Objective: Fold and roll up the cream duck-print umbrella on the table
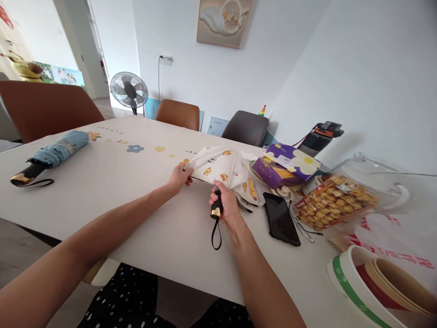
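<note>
A folded white umbrella [223, 171] printed with small yellow ducks lies on the white tablecloth in front of me. My right hand [226, 201] is wrapped round its black handle, whose gold band and black wrist strap hang below my fist. My left hand [179, 176] pinches the edge of the white canopy fabric at its left side. Both hands rest on the table.
A folded light-blue umbrella [51, 157] lies at the far left. Right of my hands are a black phone [280, 217], a purple packet [285, 165], a clear box of snacks [336, 200] and stacked paper bowls [378, 282]. Chairs and a standing fan [129, 91] stand behind the table [136, 182].
</note>
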`<state>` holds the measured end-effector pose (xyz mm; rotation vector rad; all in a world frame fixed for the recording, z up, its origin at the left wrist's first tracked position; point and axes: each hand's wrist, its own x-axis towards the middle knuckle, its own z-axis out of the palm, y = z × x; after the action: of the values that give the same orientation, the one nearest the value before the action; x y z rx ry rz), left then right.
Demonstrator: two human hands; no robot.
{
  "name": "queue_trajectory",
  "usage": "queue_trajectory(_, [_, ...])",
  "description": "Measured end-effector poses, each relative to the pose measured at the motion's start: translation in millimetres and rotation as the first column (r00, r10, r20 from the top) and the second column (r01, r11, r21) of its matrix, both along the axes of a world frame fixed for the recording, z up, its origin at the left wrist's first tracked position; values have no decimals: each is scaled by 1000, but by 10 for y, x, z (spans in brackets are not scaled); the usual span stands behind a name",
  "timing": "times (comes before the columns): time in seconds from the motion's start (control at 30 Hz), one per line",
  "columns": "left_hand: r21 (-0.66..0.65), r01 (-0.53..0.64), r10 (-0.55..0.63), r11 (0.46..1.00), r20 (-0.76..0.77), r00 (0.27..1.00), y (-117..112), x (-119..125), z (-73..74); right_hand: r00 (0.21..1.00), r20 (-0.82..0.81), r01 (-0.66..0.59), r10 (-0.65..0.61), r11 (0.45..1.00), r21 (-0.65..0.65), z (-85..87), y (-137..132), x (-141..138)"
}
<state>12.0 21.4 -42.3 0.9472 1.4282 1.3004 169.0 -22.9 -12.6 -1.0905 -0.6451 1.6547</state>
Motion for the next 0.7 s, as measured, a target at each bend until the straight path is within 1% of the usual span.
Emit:
queue_trajectory(0.1, [-35,-19,15,999,-124,992,3,6,-44,1000,-12,-22,22,999,-32,27,-1,17])
queue_trajectory(0.13, [-24,-42,37,999,-186,982,-5,9,-49,999,-10,-37,37,999,-39,33,-5,18])
queue_trajectory(0.17, [15,-73,74,997,-268,960,-18,15,-46,999,1,-48,48,998,-44,37,-7,17])
queue_trajectory(0.23, [178,-106,176,978,-444,878,-60,49,-17,998,36,-48,49,998,-41,31,-9,7])
queue_trajectory(0.27, [275,-86,220,958,-507,833,-87,82,10,998,56,-41,43,999,-35,22,-7,1])
queue_trajectory(0.3, [360,-42,245,932,-540,805,-117,128,43,996,78,-36,38,999,-29,9,-4,-6])
queue_trajectory(0.33, [422,21,237,906,-549,801,-147,186,81,994,102,-34,36,999,-21,-5,-1,-14])
queue_trajectory(0.37, [461,91,202,883,-549,811,-173,254,123,991,128,-38,40,999,-15,-19,1,-22])
queue_trajectory(0.4, [472,156,150,868,-547,823,-194,327,167,987,154,-50,51,999,-12,-33,2,-31])
queue_trajectory(0.43, [457,218,82,862,-551,830,-208,402,211,982,177,-64,65,998,-10,-44,1,-39])
queue_trajectory(0.47, [416,259,15,871,-552,834,-213,473,255,978,195,-76,77,997,-9,-53,-3,-47])
queue_trajectory(0.53, [281,292,-105,914,-531,841,-195,589,331,973,213,-85,84,996,0,-62,-12,-59])
queue_trajectory(0.6, [128,268,-177,955,-478,860,-146,661,382,969,228,-100,94,995,16,-63,-20,-63])
queue_trajectory(0.63, [65,251,-197,966,-442,875,-114,682,397,966,238,-108,99,994,27,-62,-22,-62])
queue_trajectory(0.7, [-13,218,-209,976,-350,913,-34,707,407,961,254,-129,112,990,49,-57,-25,-54])
